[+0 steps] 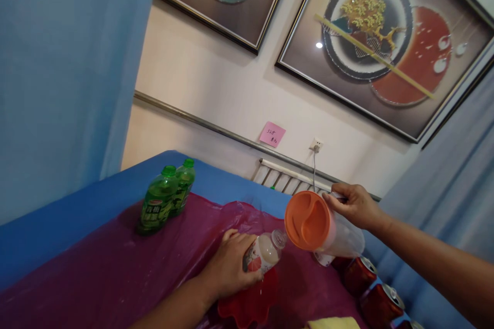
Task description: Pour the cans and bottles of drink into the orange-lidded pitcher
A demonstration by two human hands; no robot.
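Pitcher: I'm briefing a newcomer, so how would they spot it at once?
Near the purple sheet's right side, find the red cans. Close by, the right hand holds the pitcher; only it has a broad orange lid.

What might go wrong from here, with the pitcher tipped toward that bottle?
The bottle's uncapped neck is narrow beside the pitcher's broad orange lid, so any liquid poured might miss and wet the purple sheet. The right hand holds the pitcher near the red cans in this view; swinging back could knock one over.
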